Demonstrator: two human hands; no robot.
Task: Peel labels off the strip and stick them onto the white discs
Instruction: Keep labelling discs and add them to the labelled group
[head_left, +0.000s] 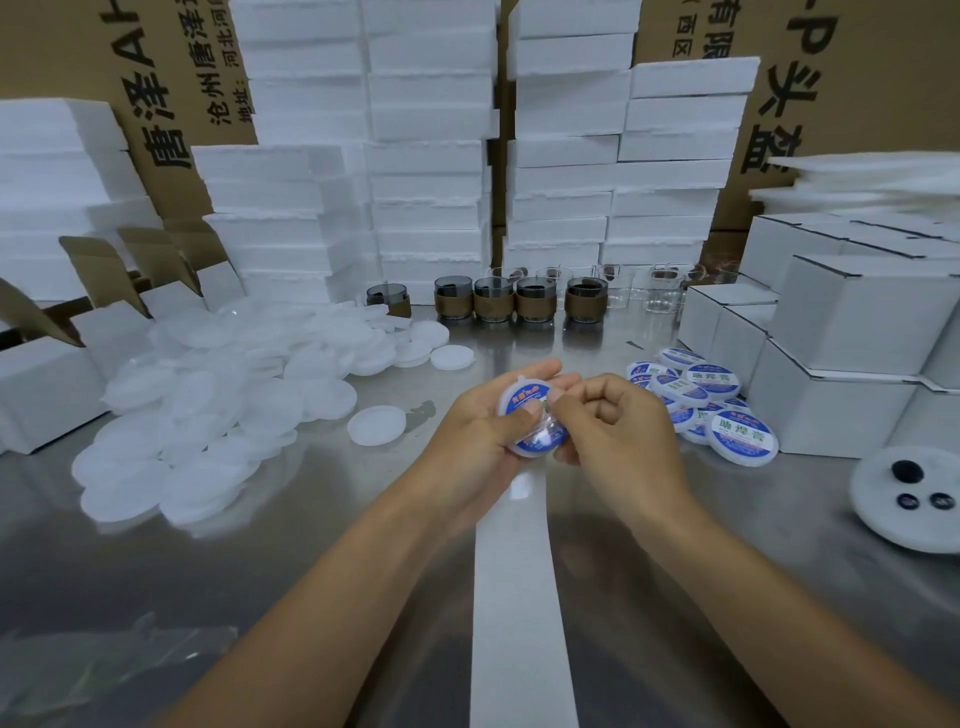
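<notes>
The sticking step is judged to be in hand. A disc (535, 415) is held up just above the far end of the strip (519, 597), which lies flat on the table (311, 519) and runs from the hands back towards the wearer. The disc is gripped by the left hand (478, 441), with the fingers curled beneath it and the thumb laid over its near left edge. A blue-ringed label (521, 398) is seen on the disc's face. The right hand (618, 431) is closed, its fingers curled in, and the label's right edge appears to be pinched between thumb and forefinger. Whether that edge is fully down cannot be told, since the glossy middle is partly covered.

Well to the left of the strip a large heap of bare discs (218, 405) is spread, so much of the task is judged to be left. To the right of the strip a small pile of labelled discs (727, 426) has been gathered.

For the next move, the label would need to be centred and smoothed flat from one side across, so that no crease or bubble is trapped. The finished disc would then be set with the pile right of the strip, and a bare one taken from the left.
</notes>
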